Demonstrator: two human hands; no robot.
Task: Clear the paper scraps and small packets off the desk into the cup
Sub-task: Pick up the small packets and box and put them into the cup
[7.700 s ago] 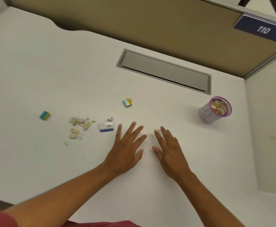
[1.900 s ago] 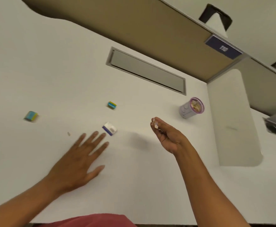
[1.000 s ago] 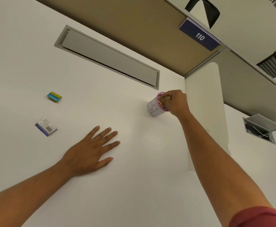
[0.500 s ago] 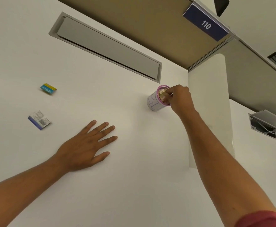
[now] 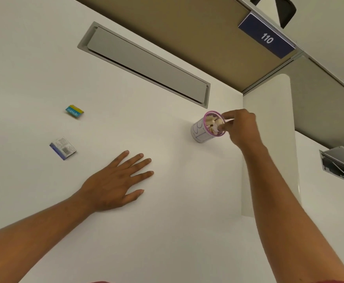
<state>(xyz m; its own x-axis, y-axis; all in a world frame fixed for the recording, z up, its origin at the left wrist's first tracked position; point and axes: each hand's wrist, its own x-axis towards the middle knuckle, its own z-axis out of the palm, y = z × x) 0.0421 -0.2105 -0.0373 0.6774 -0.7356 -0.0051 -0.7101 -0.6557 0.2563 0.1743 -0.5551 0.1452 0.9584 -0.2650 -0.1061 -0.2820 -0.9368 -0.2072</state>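
Cup (image 5: 202,131), white with a pink rim, is standing upright on the worktop (image 5: 167,221), filled with tan paper scraps (image 5: 212,121). Right hand (image 5: 241,129) is hovering over its rim, grip pinched at the opening; whether it is holding anything cannot be told. Left hand (image 5: 114,182) is lying flat, fingers spread, empty. Blue-and-yellow packet (image 5: 74,111) and white-and-blue packet (image 5: 63,148) are lying well apart from the cup.

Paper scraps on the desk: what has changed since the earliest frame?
The scrap pile left of the hands is gone; the right hand carried scraps to the cup and now has its fingertips at the rim. The left hand stays flat on the desk. The white packet and blue-yellow packet remain uncollected.
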